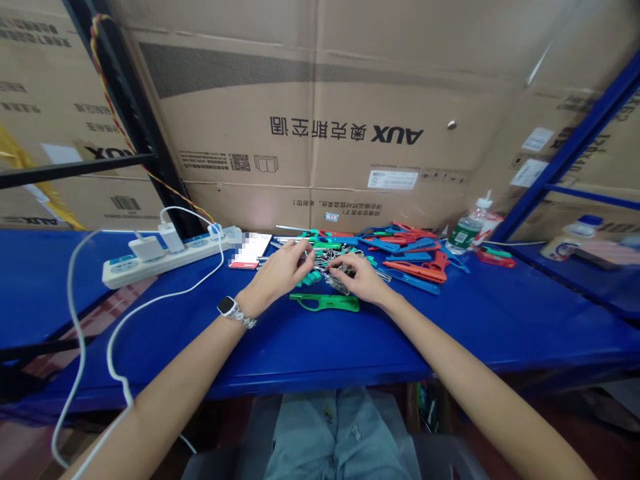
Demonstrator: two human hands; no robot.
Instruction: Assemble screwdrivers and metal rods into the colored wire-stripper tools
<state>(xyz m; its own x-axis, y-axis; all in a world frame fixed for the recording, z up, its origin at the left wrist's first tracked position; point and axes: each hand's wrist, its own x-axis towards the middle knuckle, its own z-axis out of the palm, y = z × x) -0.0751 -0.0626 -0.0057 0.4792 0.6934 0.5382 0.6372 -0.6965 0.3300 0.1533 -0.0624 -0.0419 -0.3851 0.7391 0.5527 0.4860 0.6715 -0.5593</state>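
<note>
My left hand [286, 272], with a watch [227, 307] on its wrist, is over the left side of a pile of small parts [325, 253]. Its fingers curl toward the thumb, and whatever they grip is hidden. Facing it, my right hand [364, 281] has thumb and forefinger closed at the pile's near right edge. A small clear piece [338, 285] lies beneath those fingers; I cannot make out what they hold. The pile mixes thin metal rods and small green pieces. Just in front of both hands lies a green plastic casing [333, 303], shaped like a long-reach lighter.
Red and blue casings [417, 267] are heaped right of the pile. A bottle with a green label [465, 230] stands behind them. At left are a white power strip [165, 260] with plugs and loose cables, plus a card [250, 250]. Cardboard [320, 120] walls the back.
</note>
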